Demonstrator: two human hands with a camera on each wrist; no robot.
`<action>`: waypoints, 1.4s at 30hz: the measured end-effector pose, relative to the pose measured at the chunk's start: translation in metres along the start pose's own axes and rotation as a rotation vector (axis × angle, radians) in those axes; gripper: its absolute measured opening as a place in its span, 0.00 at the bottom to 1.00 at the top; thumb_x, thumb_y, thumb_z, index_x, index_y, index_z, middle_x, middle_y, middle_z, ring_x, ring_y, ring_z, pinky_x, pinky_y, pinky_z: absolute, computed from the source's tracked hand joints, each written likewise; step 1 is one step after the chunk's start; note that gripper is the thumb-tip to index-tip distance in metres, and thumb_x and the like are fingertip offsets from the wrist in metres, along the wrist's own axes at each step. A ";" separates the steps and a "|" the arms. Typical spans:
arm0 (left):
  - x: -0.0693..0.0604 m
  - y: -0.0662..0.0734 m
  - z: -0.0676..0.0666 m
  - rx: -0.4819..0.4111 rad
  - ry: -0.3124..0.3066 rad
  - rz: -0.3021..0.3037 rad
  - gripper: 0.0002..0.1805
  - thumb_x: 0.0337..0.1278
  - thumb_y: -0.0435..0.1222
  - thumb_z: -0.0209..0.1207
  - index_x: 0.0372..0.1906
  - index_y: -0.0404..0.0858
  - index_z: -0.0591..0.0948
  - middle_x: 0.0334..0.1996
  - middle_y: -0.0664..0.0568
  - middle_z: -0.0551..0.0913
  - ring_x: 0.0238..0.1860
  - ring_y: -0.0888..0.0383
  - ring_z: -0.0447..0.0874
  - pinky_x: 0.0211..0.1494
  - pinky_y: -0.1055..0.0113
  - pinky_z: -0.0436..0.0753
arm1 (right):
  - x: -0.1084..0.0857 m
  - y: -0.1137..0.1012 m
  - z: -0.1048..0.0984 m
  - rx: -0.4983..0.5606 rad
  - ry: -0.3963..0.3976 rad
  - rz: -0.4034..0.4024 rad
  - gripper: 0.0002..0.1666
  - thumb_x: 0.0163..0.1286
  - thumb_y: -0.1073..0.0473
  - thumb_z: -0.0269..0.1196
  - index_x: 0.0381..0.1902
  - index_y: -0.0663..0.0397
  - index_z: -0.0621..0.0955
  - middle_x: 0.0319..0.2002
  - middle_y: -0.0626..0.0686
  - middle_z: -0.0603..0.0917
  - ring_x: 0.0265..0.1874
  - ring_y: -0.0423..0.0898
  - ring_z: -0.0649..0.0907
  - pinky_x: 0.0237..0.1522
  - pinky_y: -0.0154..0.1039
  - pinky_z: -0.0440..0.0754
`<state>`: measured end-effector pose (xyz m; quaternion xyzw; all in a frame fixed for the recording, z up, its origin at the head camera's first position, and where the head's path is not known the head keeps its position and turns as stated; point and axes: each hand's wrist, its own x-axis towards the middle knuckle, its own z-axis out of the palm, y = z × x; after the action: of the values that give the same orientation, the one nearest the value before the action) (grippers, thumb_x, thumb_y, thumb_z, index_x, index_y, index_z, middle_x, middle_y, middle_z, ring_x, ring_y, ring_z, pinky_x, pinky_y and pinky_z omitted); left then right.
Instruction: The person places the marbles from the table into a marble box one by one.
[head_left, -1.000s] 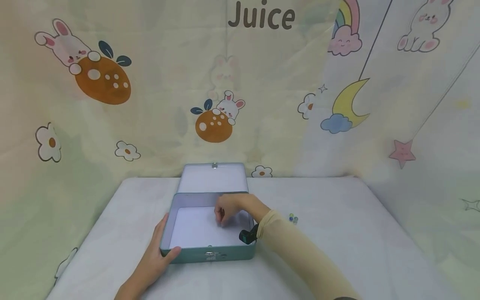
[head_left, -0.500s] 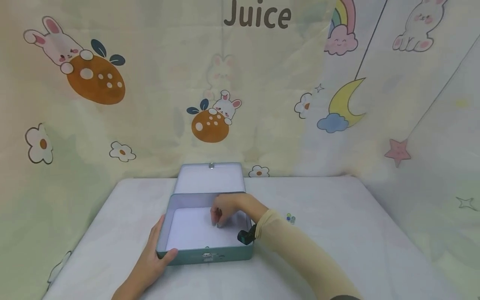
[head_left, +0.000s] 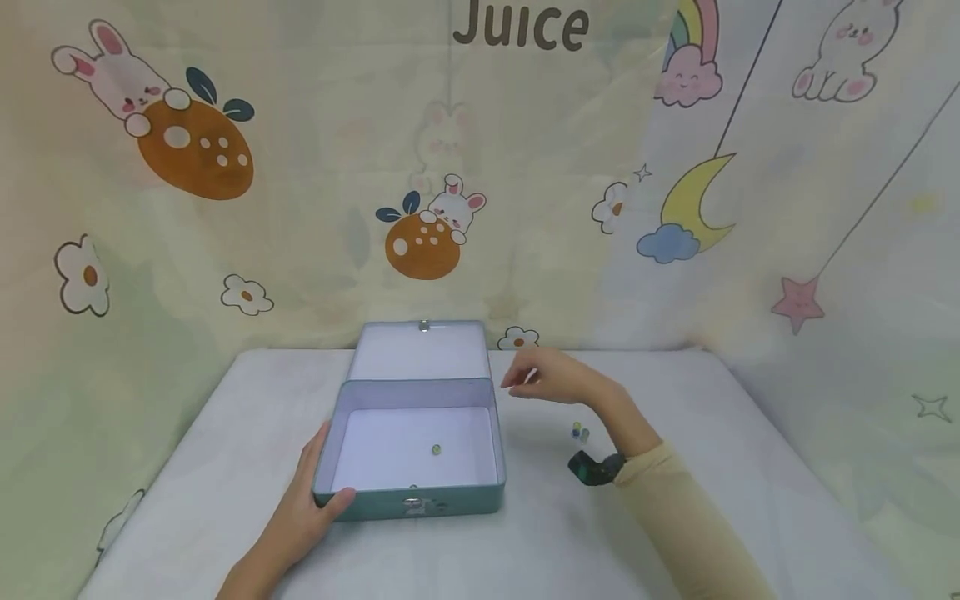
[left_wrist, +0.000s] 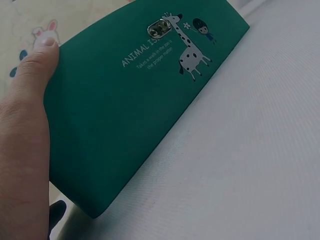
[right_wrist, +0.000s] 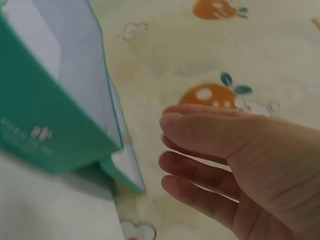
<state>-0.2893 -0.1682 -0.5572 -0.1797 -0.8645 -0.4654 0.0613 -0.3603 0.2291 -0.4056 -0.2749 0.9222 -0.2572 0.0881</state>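
A green tin box (head_left: 420,502) stands on the table with its lid (head_left: 420,352) tipped back and its white inside showing. One small greenish glass marble (head_left: 437,449) lies on the box floor. My left hand (head_left: 303,504) holds the box at its front left corner, thumb over the front and fingers along the left side. The left wrist view shows the thumb (left_wrist: 37,65) against the green front. To the right of the box, my right hand (head_left: 555,377) hangs in the air, fingers loosely bent with nothing visible between them, as the right wrist view (right_wrist: 215,150) also shows.
A small cluster of glass marbles (head_left: 581,432) lies on the white tablecloth (head_left: 675,467), right of the box and below my right hand. A metal clasp (head_left: 413,505) sits on the box front. A printed cloth backdrop (head_left: 315,250) hangs behind the table.
My right hand has left the inside of the box and moved right, past its right wall. The marble now shows on the box floor, let go. The left hand keeps its hold.
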 end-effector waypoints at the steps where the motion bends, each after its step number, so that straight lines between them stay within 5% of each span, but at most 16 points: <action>1: 0.001 0.000 0.000 0.006 0.004 0.002 0.53 0.52 0.42 0.61 0.75 0.59 0.38 0.74 0.43 0.47 0.70 0.34 0.51 0.59 0.28 0.58 | -0.009 0.007 -0.001 0.012 0.030 0.018 0.07 0.64 0.58 0.64 0.40 0.46 0.85 0.38 0.43 0.83 0.39 0.39 0.82 0.46 0.36 0.82; 9: 0.003 -0.002 0.000 0.021 0.016 0.009 0.53 0.52 0.44 0.61 0.75 0.59 0.38 0.73 0.42 0.49 0.69 0.33 0.53 0.58 0.27 0.59 | -0.062 0.063 0.020 0.076 0.252 0.116 0.08 0.62 0.60 0.66 0.40 0.45 0.84 0.38 0.46 0.85 0.40 0.41 0.82 0.45 0.36 0.83; 19: -0.001 0.000 0.004 0.022 0.015 0.001 0.53 0.52 0.43 0.61 0.76 0.54 0.39 0.73 0.41 0.48 0.69 0.32 0.52 0.57 0.27 0.59 | -0.088 0.104 0.037 0.085 0.335 0.216 0.09 0.61 0.66 0.65 0.41 0.57 0.84 0.40 0.55 0.85 0.41 0.47 0.83 0.44 0.39 0.83; 31: 0.002 0.001 0.000 0.008 0.011 0.018 0.52 0.52 0.43 0.61 0.76 0.49 0.41 0.74 0.42 0.48 0.69 0.33 0.52 0.57 0.26 0.59 | -0.092 0.125 0.050 0.083 0.289 0.310 0.07 0.59 0.64 0.66 0.36 0.48 0.85 0.35 0.46 0.85 0.38 0.42 0.82 0.44 0.39 0.82; 42: 0.002 0.002 0.000 0.020 0.013 0.015 0.52 0.53 0.43 0.61 0.76 0.49 0.41 0.73 0.41 0.48 0.69 0.32 0.52 0.56 0.26 0.59 | -0.092 0.129 0.052 0.068 0.240 0.293 0.06 0.59 0.63 0.66 0.35 0.49 0.85 0.35 0.46 0.85 0.38 0.41 0.82 0.43 0.36 0.81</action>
<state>-0.2902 -0.1668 -0.5555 -0.1825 -0.8673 -0.4575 0.0719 -0.3277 0.3501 -0.5151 -0.1017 0.9471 -0.3035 0.0232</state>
